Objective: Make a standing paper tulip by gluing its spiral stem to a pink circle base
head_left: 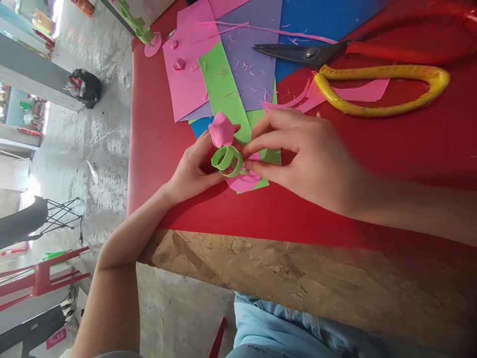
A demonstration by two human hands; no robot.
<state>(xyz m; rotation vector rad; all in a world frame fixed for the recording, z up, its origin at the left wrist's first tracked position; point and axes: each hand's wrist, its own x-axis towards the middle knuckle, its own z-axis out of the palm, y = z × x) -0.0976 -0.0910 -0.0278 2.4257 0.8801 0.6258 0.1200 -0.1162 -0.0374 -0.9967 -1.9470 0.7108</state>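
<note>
A small paper flower with a pink bud [222, 130] and a curled green paper strip [226, 161] stands over a pink paper base [244, 182]. My left hand [196, 166] curves around it from the left, with its fingertips partly hidden behind the bud and the strip. From the right, my right hand [307, 159] pinches the end of the green curl between thumb and fingers. Under the flower lie green paper pieces [225, 82] on the red tabletop.
Large scissors [383, 92] with one yellow and one red handle lie at the upper right. Pink paper [186, 89], purple paper [257, 59] and blue paper [320, 25] hold scattered pink shreds. Another paper flower [147, 40] stands at the far left corner. The table's wooden edge [261, 258] faces me.
</note>
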